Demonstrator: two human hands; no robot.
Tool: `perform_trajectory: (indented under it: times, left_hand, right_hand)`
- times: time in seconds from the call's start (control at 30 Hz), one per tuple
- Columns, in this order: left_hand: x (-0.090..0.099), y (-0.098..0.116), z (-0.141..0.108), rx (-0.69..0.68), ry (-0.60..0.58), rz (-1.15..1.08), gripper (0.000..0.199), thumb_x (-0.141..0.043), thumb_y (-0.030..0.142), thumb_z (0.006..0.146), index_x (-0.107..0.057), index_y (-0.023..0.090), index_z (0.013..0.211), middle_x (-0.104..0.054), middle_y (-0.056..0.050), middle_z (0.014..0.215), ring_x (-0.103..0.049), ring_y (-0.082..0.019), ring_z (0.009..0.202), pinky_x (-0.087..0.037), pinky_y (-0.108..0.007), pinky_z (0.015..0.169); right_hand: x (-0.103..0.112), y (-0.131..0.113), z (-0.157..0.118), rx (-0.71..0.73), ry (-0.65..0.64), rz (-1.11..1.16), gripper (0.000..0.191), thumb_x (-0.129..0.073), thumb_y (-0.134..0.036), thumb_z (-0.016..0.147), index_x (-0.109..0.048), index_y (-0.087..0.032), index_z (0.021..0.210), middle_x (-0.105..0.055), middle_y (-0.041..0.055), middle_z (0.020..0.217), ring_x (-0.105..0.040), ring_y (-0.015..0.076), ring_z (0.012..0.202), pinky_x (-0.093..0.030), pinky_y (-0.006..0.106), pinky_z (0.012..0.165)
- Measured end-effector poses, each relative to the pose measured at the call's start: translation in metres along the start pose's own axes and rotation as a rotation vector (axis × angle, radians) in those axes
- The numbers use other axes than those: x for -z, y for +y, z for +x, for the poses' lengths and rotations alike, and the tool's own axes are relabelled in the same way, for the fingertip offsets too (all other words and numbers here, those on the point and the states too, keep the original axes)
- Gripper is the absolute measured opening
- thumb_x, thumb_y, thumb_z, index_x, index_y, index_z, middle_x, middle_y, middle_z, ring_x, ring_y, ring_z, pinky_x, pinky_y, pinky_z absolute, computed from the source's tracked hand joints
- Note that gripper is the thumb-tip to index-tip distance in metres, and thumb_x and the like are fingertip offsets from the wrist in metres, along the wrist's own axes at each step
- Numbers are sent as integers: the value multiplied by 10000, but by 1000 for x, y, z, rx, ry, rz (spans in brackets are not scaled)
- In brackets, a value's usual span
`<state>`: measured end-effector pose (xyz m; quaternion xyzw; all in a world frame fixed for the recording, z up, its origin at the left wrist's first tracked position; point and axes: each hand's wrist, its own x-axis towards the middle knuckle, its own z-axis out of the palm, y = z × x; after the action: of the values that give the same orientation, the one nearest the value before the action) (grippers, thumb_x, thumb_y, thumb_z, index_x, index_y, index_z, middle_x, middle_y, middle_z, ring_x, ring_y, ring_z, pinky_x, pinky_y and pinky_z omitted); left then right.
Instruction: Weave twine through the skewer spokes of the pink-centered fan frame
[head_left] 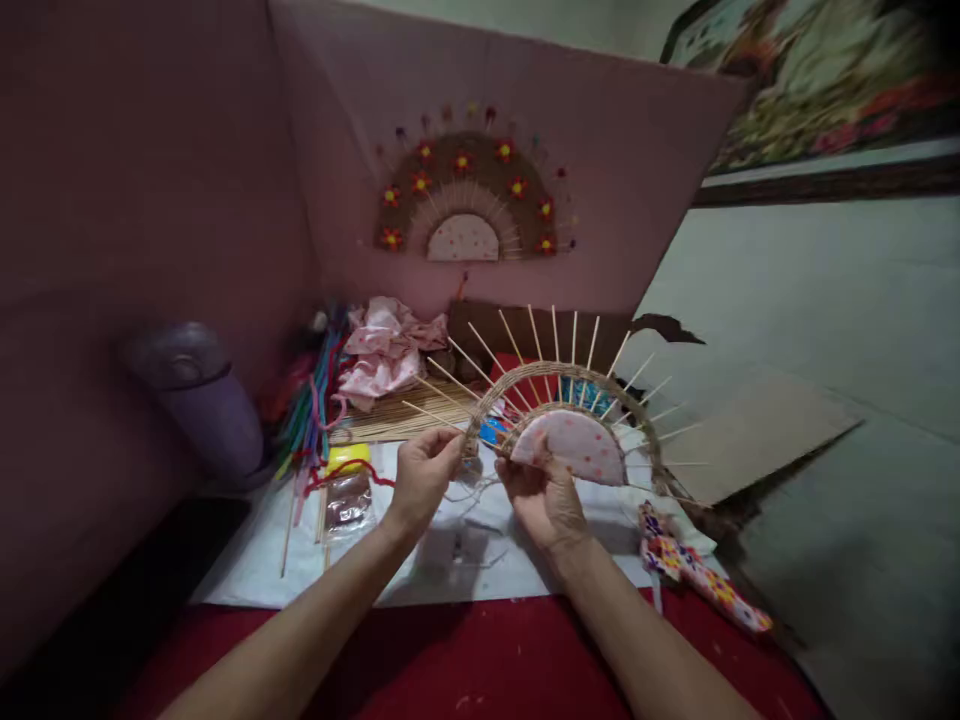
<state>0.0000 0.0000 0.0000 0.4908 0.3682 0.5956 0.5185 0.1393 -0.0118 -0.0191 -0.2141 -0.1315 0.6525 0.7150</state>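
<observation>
A half-round craft piece is held up above the table. Its base is a half disc (581, 447) in pale cloth with pinkish dots, and thin wooden sticks (531, 330) fan out from its curved edge. A brown twine-like arch (551, 372) crosses the sticks partway along. My left hand (429, 470) pinches the arch at its left end. My right hand (546, 492) grips the half disc from below at its left part, thumb on the dotted face; some fingers are hidden behind it. Loose thin strands (480, 488) hang between the hands.
A similar half-round decoration with flowers (463, 165) shows on the pink panel behind. Left stand a purple bottle (217, 410) and colourful pipe cleaners (311, 385). Crumpled pink cloth (386, 350) lies at the back, cardboard (780, 425) and a flowered fabric item (697, 570) at right.
</observation>
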Motion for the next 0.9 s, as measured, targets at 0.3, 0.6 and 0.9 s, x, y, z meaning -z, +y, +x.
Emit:
perform_trajectory:
  times: [0.3,0.6,0.9]
  left_hand:
    - [0,-1,-2,54,-54,-97,228,-679,333,683,-590,124,669,-389,76,418,-267,-11,357,-180,-145,342]
    - [0,0,-2,75,-59,-134,255,-723,344,639,-616,116,672,-411,68,425,-276,-5,353,-188,-137,337]
    - [0,0,-1,48,-86,-95,226,-714,332,653,-641,118,662,-445,54,446,-290,-10,362,-207,-146,347]
  right_hand:
    - [-6,-3,-6,-24,-101,-120,359,-778,-373,605,-633,-157,853,-718,98,843,-683,204,777,-556,273,643]
    - [-2,-3,-4,-45,-97,-87,254,-745,-306,658,-616,-166,825,-720,94,811,-687,189,738,-555,255,619]
    - [-4,-6,-4,-37,-91,-74,193,-724,-240,669,-604,-172,805,-718,95,800,-684,189,718,-551,266,619]
